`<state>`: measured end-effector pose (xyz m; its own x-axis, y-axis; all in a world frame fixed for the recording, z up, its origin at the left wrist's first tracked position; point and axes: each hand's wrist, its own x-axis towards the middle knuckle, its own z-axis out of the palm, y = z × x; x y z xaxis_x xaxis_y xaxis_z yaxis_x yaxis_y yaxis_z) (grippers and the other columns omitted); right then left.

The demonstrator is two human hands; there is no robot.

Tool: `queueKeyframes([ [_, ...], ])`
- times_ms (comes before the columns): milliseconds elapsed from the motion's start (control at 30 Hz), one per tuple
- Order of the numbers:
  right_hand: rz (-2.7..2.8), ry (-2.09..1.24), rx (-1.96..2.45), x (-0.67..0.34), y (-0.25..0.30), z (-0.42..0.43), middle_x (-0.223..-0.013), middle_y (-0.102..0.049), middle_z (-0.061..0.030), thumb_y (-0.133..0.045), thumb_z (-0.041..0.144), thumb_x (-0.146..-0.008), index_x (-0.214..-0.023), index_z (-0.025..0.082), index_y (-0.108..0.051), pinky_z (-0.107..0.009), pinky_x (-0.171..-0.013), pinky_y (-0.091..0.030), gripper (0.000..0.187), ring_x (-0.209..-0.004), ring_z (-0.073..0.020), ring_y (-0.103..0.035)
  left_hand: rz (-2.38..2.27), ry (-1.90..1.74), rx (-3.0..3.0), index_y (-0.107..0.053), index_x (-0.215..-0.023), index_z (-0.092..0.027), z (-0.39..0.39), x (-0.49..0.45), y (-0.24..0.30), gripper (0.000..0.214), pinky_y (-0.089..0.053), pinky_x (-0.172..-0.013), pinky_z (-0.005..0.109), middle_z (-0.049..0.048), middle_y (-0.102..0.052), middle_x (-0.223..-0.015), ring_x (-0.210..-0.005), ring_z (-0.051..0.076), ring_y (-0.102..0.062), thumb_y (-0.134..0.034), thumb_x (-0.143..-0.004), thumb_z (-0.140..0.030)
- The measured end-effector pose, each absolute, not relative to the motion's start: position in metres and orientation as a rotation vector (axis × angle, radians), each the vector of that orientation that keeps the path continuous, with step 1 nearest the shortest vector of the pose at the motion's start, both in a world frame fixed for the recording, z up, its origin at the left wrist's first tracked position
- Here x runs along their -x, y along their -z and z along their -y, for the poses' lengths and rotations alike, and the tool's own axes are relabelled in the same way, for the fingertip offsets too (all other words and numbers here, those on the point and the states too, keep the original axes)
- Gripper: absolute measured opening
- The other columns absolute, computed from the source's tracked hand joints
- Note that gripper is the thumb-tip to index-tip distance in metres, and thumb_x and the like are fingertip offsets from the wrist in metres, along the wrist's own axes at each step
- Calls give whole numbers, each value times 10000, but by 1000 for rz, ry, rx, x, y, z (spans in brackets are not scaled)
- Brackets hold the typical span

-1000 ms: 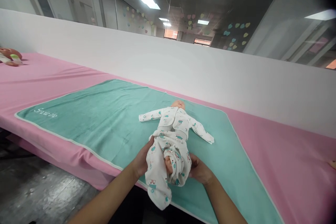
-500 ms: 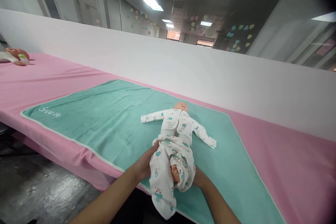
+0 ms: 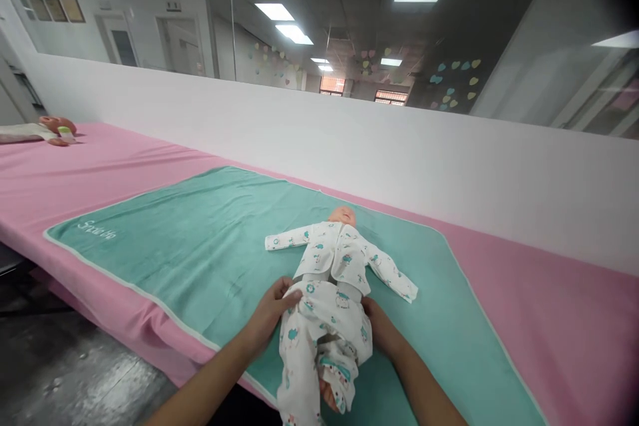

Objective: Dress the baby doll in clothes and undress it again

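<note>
A baby doll (image 3: 343,215) lies face up, its head pointing away from me and both arms spread. It wears a white printed jacket (image 3: 322,251), parted a little at the bottom over a pale torso. Matching printed trousers (image 3: 332,313) cover its hips and legs; a bare foot (image 3: 328,394) shows at one bunched leg opening. My left hand (image 3: 273,309) is closed on the left side of the waistband, thumb on top. At the opposite side, my right hand (image 3: 380,327) holds the waistband, with its fingers partly hidden by the cloth.
Beneath the doll is a green mat (image 3: 174,239) with white edging, spread on a pink-covered table (image 3: 539,266). Another doll (image 3: 60,128) lies at the far left, a small green-capped bottle (image 3: 66,134) by it. A white wall (image 3: 239,126) with a mirror or window above runs behind.
Both hands have moved up toward the doll's waist, and the trousers sit higher and smoother on the hips. The foot appears lower in the view. My view has tilted up slightly.
</note>
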<state>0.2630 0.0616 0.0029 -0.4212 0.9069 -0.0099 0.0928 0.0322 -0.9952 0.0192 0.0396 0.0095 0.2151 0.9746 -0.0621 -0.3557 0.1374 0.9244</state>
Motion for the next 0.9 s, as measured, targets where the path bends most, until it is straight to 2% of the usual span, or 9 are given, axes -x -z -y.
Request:
queueKeyframes([
  [100,1493,-1466,1079,-265,3,-67,-1148,-620,-95,-669,350,-729,-1145,176,-622,-429,-949,-429,454,-1027,-275,-580,-1045,-1226,-1249,-434,-693,-182,-55,-13,-10,324,-341,-589,205,-44,-463,-666,-622,107,-433,-688,-729,-380],
  [200,1350,-1431,1131,-267,10,-75,-1171,-609,-94,-678,346,-702,-1156,180,-610,-429,-981,-403,488,-1050,-265,-574,-1114,-1317,-1493,-444,-682,-187,-70,-16,-12,288,-367,-696,233,-13,-508,-778,-741,140,-467,-613,-784,-396],
  [300,1189,-1317,1226,-270,18,-81,-1187,-599,-90,-657,374,-700,-1145,187,-611,-433,-976,-404,485,-1102,-272,-542,-1212,-1389,-1481,-480,-745,-195,-81,-23,-11,239,-370,-749,260,9,-543,-853,-825,168,-493,-582,-805,-402],
  [400,1080,-1207,1273,-274,23,-82,-1232,-567,-74,-598,405,-744,-1218,217,-550,-420,-954,-422,512,-1139,-266,-512,-1128,-1348,-1369,-497,-780,-192,-86,-25,-12,237,-384,-759,271,16,-573,-884,-840,174,-516,-623,-774,-392],
  [533,1114,-1147,1204,-280,25,-85,-1233,-547,-64,-560,325,-763,-1232,235,-496,-371,-919,-445,482,-1087,-233,-533,-928,-1189,-1272,-576,-903,-183,-93,-19,-22,262,-395,-859,304,74,-590,-1085,-1026,222,-526,-529,-839,-432],
  [633,1172,-872,1311,-285,23,-87,-1137,-560,-76,-548,321,-773,-1161,213,-496,-358,-877,-453,406,-985,-214,-552,-1089,-1153,-1356,-596,-996,-197,-106,-23,-30,318,-393,-889,329,89,-562,-1147,-1121,259,-480,-566,-801,-447],
  [733,1239,-484,1438,-289,18,-87,-1109,-521,-101,-567,379,-782,-1164,199,-462,-350,-791,-474,435,-958,-219,-524,-1259,-1055,-1625,-567,-1069,-217,-122,-43,-37,407,-399,-879,342,92,-515,-1190,-1134,274,-458,-643,-721,-413],
  [800,1429,-271,1396,-290,15,-85,-1165,-480,-104,-566,348,-791,-1187,209,-469,-358,-830,-458,431,-1047,-230,-479,-1365,-972,-1889,-539,-1109,-215,-129,-62,-42,454,-393,-881,362,101,-475,-1227,-1137,287,-441,-653,-702,-382],
  [900,1740,-99,1299,-288,11,-83,-1179,-484,-83,-487,256,-845,-1171,235,-529,-379,-928,-391,330,-1124,-224,-429,-1606,-859,-2236,-521,-1085,-189,-134,-86,-48,382,-391,-846,396,126,-470,-1200,-1096,305,-448,-599,-739,-331],
])
